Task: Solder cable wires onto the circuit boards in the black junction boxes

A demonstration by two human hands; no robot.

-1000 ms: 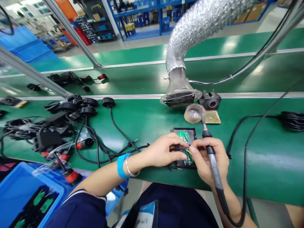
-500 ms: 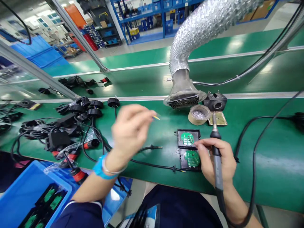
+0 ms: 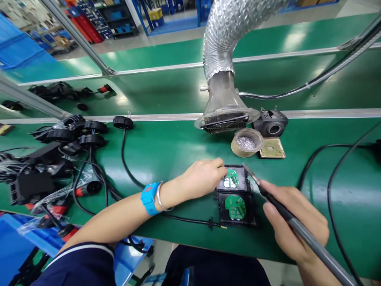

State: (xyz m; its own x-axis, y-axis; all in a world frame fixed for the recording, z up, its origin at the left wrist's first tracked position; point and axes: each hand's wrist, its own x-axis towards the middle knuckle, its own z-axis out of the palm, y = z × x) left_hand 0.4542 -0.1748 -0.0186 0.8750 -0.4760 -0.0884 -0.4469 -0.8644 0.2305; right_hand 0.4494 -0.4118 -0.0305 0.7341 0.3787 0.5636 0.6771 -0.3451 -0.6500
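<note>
My right hand grips a soldering iron like a pen, its tip by the upper right corner of the upper black case. In that case sits a green circuit board. My left hand reaches in from the left, fingers pinched together at this board's left edge; what they hold is hidden. Just below lies a second black case with another green circuit board. A black cable ends in bare wires beside the lower case's left corner.
A fume extractor nozzle hangs behind the cases. Near it stand a round tub of silvery bits, an iron holder and a yellowish sponge tray. Black cables and round caps pile up at left; the iron's cord loops at right.
My left hand has come down and right, from the air above the bench to the upper board. The iron has swung from upright to slanting, its tip now at the upper case. The view has shifted.
</note>
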